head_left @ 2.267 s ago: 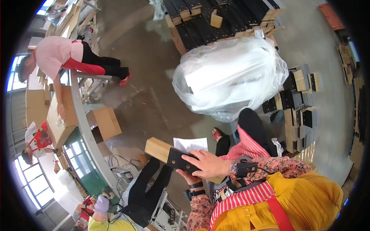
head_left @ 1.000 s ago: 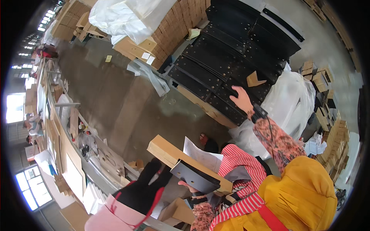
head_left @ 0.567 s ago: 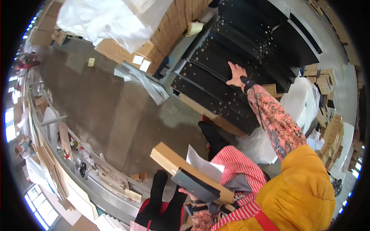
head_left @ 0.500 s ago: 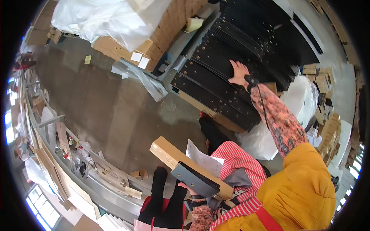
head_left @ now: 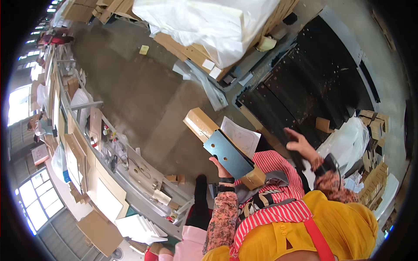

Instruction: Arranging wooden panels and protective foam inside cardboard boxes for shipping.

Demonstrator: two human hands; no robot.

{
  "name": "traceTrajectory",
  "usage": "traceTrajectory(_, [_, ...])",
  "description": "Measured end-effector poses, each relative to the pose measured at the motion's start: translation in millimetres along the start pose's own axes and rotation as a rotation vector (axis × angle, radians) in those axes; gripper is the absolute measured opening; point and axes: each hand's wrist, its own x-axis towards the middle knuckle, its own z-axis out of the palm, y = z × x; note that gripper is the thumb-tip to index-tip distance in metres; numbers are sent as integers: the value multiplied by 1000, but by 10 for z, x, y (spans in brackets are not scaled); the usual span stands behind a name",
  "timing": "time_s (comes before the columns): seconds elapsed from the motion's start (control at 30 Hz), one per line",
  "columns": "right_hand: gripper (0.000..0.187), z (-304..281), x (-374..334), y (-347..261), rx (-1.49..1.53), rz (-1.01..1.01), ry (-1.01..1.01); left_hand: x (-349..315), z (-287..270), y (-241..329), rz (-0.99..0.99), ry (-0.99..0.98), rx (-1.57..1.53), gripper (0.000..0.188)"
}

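Note:
My left hand (head_left: 222,168) is closed on the edge of a blue-grey panel (head_left: 226,152) with round holes, held in front of my body. Under the panel lies a long taped cardboard box (head_left: 201,124), its two ends showing beyond it. A white paper sheet (head_left: 242,135) with line drawings sticks out beside them. To the right, my right hand (head_left: 301,145) is in the air with its fingers apart, and nothing shows in it. Beyond it, black panels (head_left: 305,78) with small holes lie side by side on a low stack.
A cardboard stack (head_left: 183,48) under white plastic sheeting stands ahead. On the left runs a long workbench (head_left: 143,180) with tools, boards and cables. Clear plastic wrap (head_left: 344,139) and small cartons (head_left: 375,174) lie at right. Another person's leg (head_left: 200,193) is close on my left.
My right hand has drawn back from the black panels toward my body. The blue-grey panel in my left hand has tilted and come up with the box, and the view has turned left.

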Motion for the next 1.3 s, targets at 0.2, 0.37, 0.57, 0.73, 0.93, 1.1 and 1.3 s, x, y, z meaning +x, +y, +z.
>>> traceTrajectory(0.2, [105, 1514, -124, -1771, -521, -437, -154, 267, 298, 764, 54, 23, -6, 105])
traceTrajectory(0.37, [114, 2571, 112, -2262, -1128, -686, 12, 437, 456, 1679, 173, -273, 136, 117])
traceTrajectory(0.57, [69, 2823, 427, -2859, -821, -810, -49, 661, 527, 2629, 146, -424, 59, 106])
traceTrajectory(0.73, [24, 1770, 1192, -4244, -717, -845, 619, 847, 355, 3114, 172, -340, 37, 105])
traceTrajectory(0.93, [35, 316, 2988, -4567, -1651, -280, 83, 1163, 351, 3355, 136, -310, 35, 104])
traceTrajectory(1.1, [36, 62, 3536, -4475, -1762, -57, 18, 1230, 119, 3577, 157, -236, 10, 103])
traceTrajectory(1.3, [37, -104, 3860, -4440, -1759, -88, 67, 1352, -194, 3814, 169, -169, -21, 102])
